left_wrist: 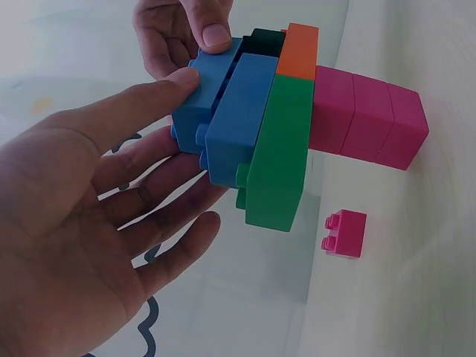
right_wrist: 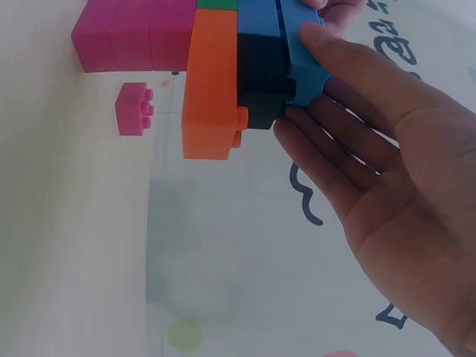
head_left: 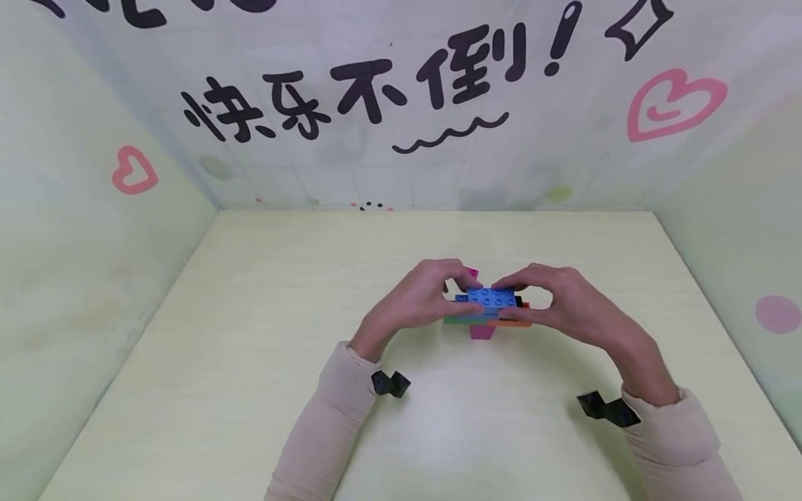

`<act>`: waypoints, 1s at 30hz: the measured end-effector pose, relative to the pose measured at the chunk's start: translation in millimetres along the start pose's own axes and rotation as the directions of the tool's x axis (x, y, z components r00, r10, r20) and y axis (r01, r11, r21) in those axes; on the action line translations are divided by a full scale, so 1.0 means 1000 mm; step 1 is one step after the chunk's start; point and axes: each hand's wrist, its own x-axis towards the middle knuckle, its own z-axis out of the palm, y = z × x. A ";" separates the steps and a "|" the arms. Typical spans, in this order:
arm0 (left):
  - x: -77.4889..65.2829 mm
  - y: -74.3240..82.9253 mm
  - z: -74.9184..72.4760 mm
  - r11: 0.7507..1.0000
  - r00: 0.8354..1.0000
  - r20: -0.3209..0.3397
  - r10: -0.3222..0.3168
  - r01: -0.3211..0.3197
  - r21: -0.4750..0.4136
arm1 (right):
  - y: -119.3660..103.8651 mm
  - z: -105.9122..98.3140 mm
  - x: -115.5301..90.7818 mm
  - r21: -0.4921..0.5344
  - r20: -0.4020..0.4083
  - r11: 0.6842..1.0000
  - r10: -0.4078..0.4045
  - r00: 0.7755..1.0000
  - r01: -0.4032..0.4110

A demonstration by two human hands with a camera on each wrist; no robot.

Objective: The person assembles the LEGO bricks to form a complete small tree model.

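Note:
A blue toy brick (head_left: 491, 299) tops a small tower, pinched at its left end by my left hand (head_left: 416, 298) and at its right end by my right hand (head_left: 573, 306). Each thumb lies on the near side, with fingers on the far side. A narrow dark gap shows under this brick in the left wrist view. Below it sit another blue brick (left_wrist: 242, 111) and a black brick (right_wrist: 260, 100) side by side. Under those come a green brick (left_wrist: 279, 149) and an orange brick (right_wrist: 210, 89). A column of three pink bricks (left_wrist: 372, 115) supports them.
Behind the tower a small loose pink brick (left_wrist: 348, 234) rests on the pale table (head_left: 263, 313). Printed walls (head_left: 376, 167) enclose the table at the back and both sides.

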 end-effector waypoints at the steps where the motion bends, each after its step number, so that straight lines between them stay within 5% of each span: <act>1: 0.000 0.000 0.000 1.000 1.000 0.002 -0.004 0.004 0.007 | 0.001 -0.001 -0.001 -0.002 -0.006 1.000 0.014 1.000 -0.014; 8: -0.002 0.002 0.000 0.999 0.999 0.010 -0.049 0.049 0.023 | 0.007 -0.007 -0.004 -0.019 -0.027 0.998 0.060 0.998 -0.060; 30: 0.000 0.008 0.002 0.997 0.999 0.014 -0.044 0.043 0.071 | 0.012 -0.006 -0.004 0.059 -0.005 0.997 0.056 0.998 -0.056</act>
